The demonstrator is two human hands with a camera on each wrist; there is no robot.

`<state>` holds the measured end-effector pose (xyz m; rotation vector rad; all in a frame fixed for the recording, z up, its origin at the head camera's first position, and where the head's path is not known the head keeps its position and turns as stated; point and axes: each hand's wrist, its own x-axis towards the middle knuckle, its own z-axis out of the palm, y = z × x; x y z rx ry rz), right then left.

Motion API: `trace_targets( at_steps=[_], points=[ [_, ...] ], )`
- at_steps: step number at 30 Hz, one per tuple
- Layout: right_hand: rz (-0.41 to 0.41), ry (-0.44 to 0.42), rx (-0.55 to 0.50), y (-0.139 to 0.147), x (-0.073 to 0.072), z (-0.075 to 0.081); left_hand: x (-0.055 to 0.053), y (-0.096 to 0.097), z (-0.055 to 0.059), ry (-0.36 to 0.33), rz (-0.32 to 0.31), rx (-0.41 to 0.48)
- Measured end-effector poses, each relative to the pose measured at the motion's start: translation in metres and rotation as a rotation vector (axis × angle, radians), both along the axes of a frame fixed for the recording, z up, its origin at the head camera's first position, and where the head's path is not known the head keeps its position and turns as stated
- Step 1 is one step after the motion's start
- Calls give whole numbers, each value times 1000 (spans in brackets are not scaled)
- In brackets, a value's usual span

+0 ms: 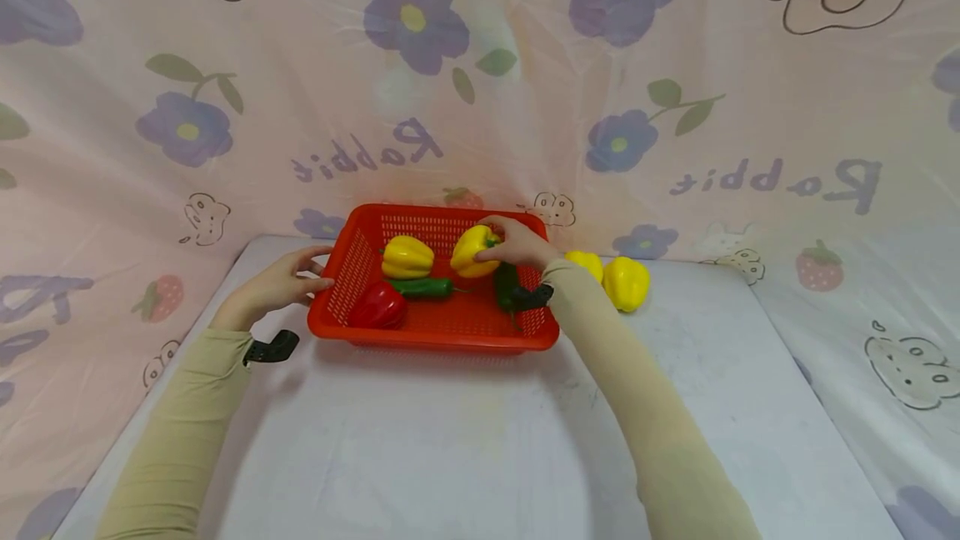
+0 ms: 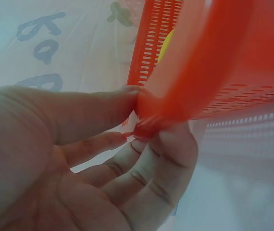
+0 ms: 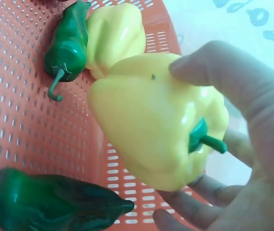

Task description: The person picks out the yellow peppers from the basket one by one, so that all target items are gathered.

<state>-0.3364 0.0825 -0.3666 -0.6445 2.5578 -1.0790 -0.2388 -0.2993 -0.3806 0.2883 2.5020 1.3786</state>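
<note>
A red plastic basket [image 1: 442,340] stands on the table with its left rim pinched between the thumb and fingers of my left hand [image 1: 273,283]; the left wrist view shows the same hand [image 2: 103,159] at the rim up close. Over the basket's back right part, my right hand [image 1: 517,244] holds a yellow bell pepper [image 3: 146,115] with its green stem facing the palm. Inside the basket lie another yellow bell pepper [image 1: 407,257], a red bell pepper [image 1: 378,305], a green chili pepper [image 1: 426,288] and a second green pepper [image 3: 55,202], partly hidden by the wrist mount in the head view.
Right of the basket, two yellow bell peppers [image 1: 626,283] sit side by side on the white tabletop [image 1: 450,448], one partly behind my right forearm. A patterned curtain [image 1: 480,107] rises behind the table and along both sides.
</note>
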Motion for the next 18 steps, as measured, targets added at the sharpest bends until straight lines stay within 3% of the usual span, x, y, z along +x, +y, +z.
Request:
trace_targets(
  at_steps=[11, 18],
  points=[
    [5, 27, -53, 12, 2, 1, 1, 2, 2, -14, -2, 23],
    [-26, 8, -79, 20, 11, 9, 1, 0, 0, -9, -1, 23]
  ],
)
